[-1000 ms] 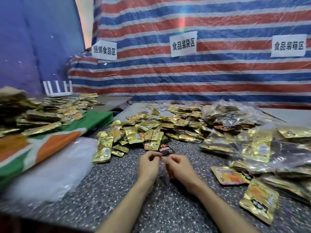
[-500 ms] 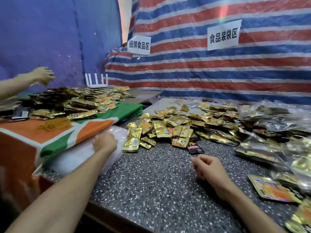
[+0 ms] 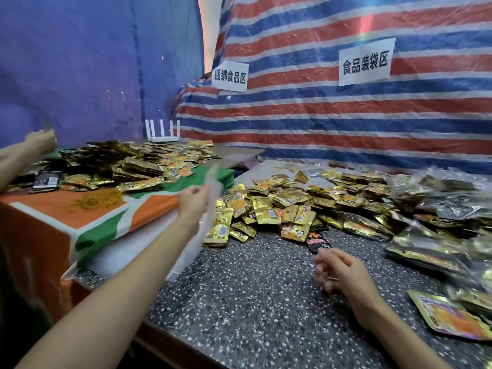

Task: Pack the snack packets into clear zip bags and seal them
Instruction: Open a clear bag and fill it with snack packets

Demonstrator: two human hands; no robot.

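Head view: down along two bare forearms onto a speckled stone table (image 3: pixel 253 302).
Left hand (image 3: pixel 193 202): raised above the table's left edge, fingers pinching a clear zip bag (image 3: pixel 190 255) near its upper end.
Clear zip bag: blurred, hanging in the air from that pinch. Long axis steeply tilted, upper end toward the far right, lower end toward the near left over the table edge. Nothing seen inside; which end is the mouth cannot be told.
Right hand (image 3: pixel 338 270): low over the table, well apart from the bag, fingers loosely curled, holding nothing.
Loose snack packets (image 3: pixel 279 206): gold heap spread across the middle of the table beyond both hands, flat or overlapping, pointing every way.
Black packet (image 3: pixel 318 241): flat at the heap's near edge, just beyond the right fingertips, long axis running near to far.
Filled bags (image 3: pixel 439 209): clear bags piled at the right, gold and dark packets showing through the plastic; seals too blurred to judge.
Orange-faced packet (image 3: pixel 452 318): alone, flat at the near right of the table.
Pale plastic stack (image 3: pixel 127 253): flat at the table's left, below the left forearm, just beside the hanging cloth.
Side table (image 3: pixel 66 219): draped in orange, green and white cloth, carrying another heap of gold packets (image 3: pixel 138 169) and a clump of yellow rubber bands (image 3: pixel 93 201).
Another person's hand (image 3: pixel 40 141): far left, above that heap, blurred.
Backdrop: striped tarp (image 3: pixel 346 123) with two white paper signs (image 3: pixel 366 62); white router (image 3: pixel 162 131) upright against the blue sheet (image 3: pixel 80 62).
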